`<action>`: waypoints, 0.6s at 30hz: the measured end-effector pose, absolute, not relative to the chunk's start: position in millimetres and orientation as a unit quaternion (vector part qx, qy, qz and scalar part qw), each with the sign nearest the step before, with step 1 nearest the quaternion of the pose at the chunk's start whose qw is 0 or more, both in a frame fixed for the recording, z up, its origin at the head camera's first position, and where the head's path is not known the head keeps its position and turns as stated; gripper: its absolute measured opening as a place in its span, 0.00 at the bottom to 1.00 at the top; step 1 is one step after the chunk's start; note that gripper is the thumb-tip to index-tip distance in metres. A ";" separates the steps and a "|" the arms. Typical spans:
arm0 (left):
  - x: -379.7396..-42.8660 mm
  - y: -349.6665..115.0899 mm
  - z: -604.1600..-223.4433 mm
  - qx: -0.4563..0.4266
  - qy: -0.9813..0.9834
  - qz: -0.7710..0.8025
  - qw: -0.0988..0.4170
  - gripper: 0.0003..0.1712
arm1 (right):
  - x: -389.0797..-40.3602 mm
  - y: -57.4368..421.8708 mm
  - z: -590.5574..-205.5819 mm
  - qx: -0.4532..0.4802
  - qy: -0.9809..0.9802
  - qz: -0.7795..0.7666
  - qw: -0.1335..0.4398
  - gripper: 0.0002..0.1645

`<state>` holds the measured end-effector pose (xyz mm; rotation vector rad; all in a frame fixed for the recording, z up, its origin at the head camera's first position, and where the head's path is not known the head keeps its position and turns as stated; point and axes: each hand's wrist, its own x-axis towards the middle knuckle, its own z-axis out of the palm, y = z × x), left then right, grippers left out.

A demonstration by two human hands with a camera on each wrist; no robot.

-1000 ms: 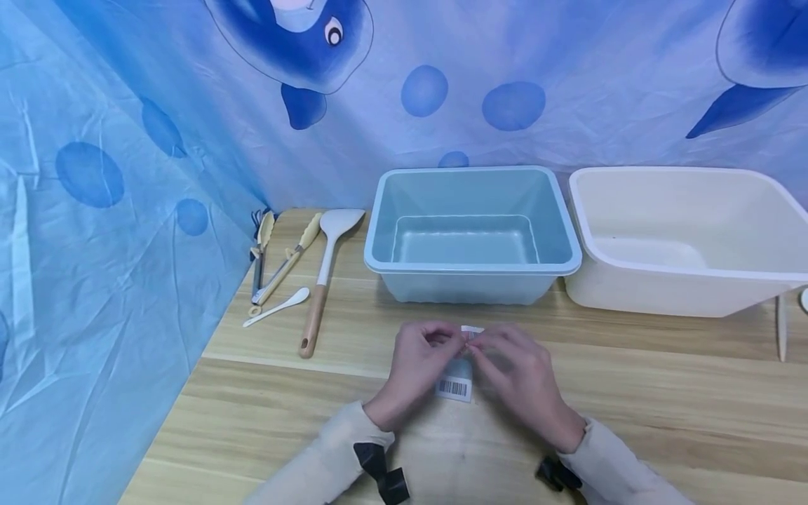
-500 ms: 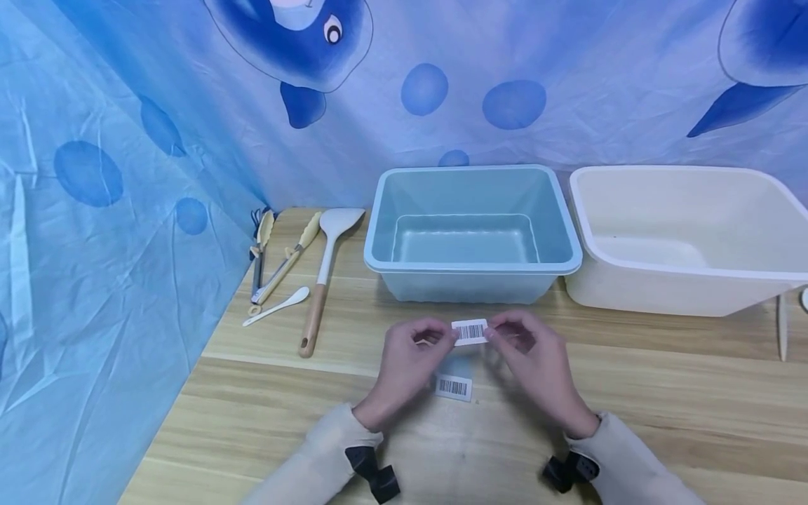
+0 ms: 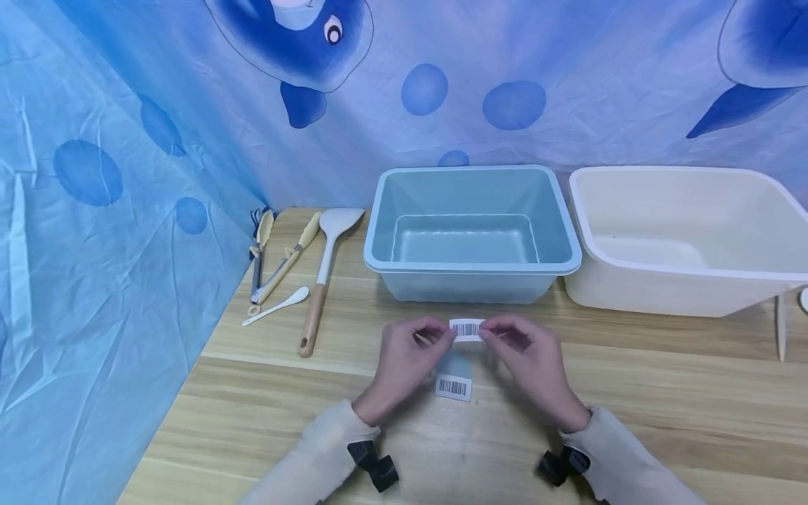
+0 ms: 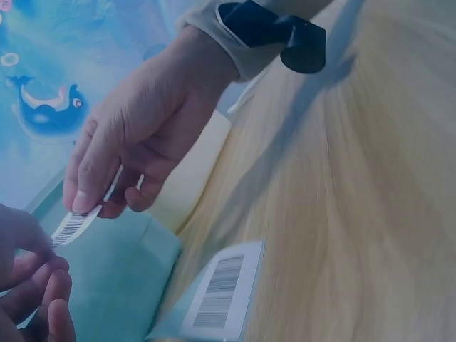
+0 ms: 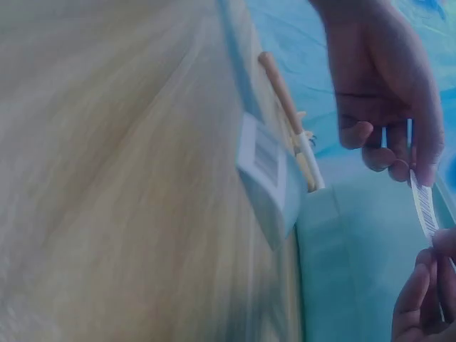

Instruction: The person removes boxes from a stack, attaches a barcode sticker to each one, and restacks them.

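Both hands hold one small white barcode label stretched between them, in front of the light blue basin. My left hand pinches its left end between thumb and fingers. The opposite end is pinched by my right hand. The printed bars face the head camera, and the label bows slightly in the left wrist view. Below it on the table lies a pale blue backing strip with a second barcode label on its near end. In the left wrist view that strip curls up from the wood.
The light blue basin stands just beyond the hands, with a white basin to its right. At the left lie a spatula, a small white spoon and two pairs of tongs. A patterned blue curtain hangs behind.
The hands were close together over the backing strip; they have moved apart, and the barcode label now spans them above it. Over the last half second it has shifted slightly left.
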<state>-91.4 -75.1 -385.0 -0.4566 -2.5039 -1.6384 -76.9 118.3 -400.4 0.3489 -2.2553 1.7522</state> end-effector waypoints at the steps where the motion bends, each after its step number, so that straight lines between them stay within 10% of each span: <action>1: -92.9 -75.5 -385.8 -0.154 -0.830 -0.532 0.063 0.03 | -77.7 117.5 -400.7 0.126 -0.782 0.594 0.142 0.08; 18: -126.6 -70.8 -396.2 -0.185 -0.852 -0.468 0.141 0.07 | -102.2 118.7 -409.3 0.193 -0.841 0.458 0.215 0.24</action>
